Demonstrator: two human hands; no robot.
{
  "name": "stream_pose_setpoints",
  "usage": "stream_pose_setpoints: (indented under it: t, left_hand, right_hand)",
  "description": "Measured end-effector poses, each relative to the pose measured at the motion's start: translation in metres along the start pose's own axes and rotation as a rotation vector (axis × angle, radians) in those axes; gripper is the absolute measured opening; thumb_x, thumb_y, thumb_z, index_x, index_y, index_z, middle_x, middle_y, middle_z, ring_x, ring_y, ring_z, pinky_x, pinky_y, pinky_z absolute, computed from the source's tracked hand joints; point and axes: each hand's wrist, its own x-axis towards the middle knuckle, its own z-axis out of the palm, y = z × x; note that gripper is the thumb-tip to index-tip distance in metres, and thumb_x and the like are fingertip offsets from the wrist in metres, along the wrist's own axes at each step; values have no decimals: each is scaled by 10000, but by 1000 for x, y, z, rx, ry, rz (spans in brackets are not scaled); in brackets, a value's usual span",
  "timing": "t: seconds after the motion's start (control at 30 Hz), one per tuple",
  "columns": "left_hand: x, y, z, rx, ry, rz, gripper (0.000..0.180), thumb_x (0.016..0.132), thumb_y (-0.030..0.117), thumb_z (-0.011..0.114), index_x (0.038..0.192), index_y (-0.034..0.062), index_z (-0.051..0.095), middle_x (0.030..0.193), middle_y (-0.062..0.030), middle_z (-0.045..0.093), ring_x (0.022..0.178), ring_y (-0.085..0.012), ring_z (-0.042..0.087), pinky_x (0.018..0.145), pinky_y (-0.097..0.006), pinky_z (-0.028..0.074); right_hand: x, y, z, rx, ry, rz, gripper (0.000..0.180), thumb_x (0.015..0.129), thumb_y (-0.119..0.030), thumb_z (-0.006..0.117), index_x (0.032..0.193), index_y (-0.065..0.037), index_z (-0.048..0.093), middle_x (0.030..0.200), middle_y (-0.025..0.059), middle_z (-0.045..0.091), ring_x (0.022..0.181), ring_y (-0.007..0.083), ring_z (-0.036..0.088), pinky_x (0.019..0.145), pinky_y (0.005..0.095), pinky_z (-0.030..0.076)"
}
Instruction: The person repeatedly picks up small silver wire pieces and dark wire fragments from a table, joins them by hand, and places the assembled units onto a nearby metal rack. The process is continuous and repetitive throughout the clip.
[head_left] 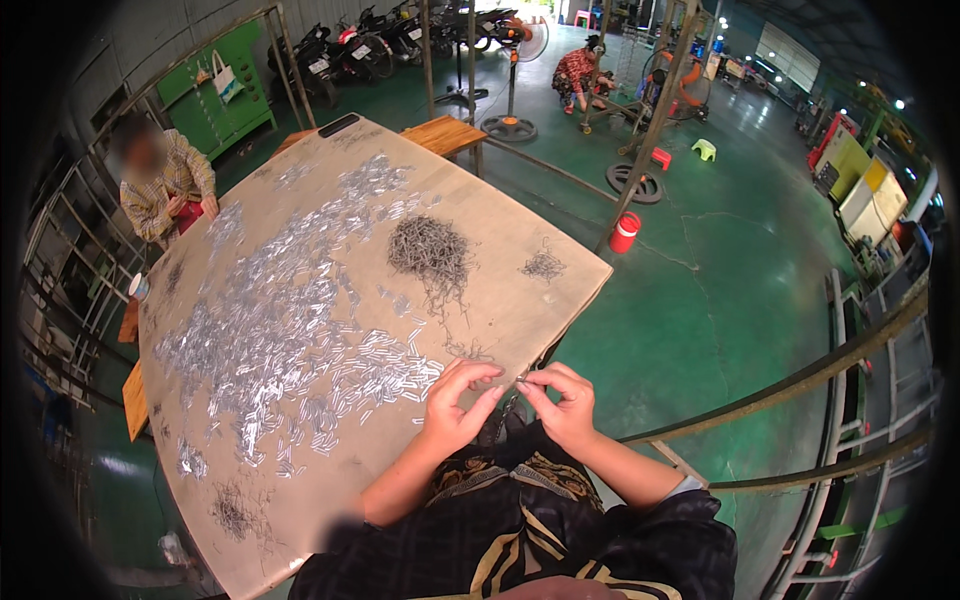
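My left hand (458, 402) is over the near right edge of the table, fingers curved and thumb apart from them; nothing shows between them. Just to its right, my right hand (563, 402) has thumb and index finger pinched together, on something too small to make out. Left of my hands, many small shiny silver metal pieces (290, 310) spread across the brown-covered table (520, 300). Beyond my hands lies a heap of small dark bent wire pieces (428, 248), with a loose trail of them running toward my left hand.
Smaller dark wire piles lie at the right corner (543, 264) and near left (235, 512). A co-worker (165, 180) is at the table's far left side. Metal posts, a red jug (625, 232) and a fan (512, 70) stand beyond. A curved rail (800, 395) runs at right.
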Motion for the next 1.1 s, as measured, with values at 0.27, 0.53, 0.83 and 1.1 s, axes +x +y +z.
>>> stream_pose_setpoints:
  t: [0.27,0.53,0.83,1.1]
  left_hand:
    - [-33,-70,28,51,-167,-233,167,810,57,707,965,26,653,839,-70,637,757,-146,591,656,-263,448]
    - [-34,-110,56,187,-271,-187,162,803,90,705,927,19,630,878,-116,631,736,-244,631,681,-338,508]
    - [-42,-120,60,128,-185,-108,106,780,24,700,842,6,615,828,-103,627,719,-231,614,671,-325,497]
    - [-43,-120,59,162,-193,-53,103,773,-3,693,828,-2,607,834,-115,627,738,-242,623,676,-333,501]
  right_hand:
    - [31,-27,-57,-87,151,-39,27,796,41,678,793,27,656,751,73,633,694,140,575,640,256,435]
    - [54,-63,-125,-249,414,-244,45,789,19,699,813,25,662,707,62,604,640,129,543,592,252,420]
    - [62,-94,-211,-227,658,-239,89,869,-47,686,860,35,653,755,-13,569,669,51,479,593,199,371]
    - [55,-127,-296,-311,853,-279,159,866,-134,714,897,19,678,745,-19,607,650,53,496,581,207,385]
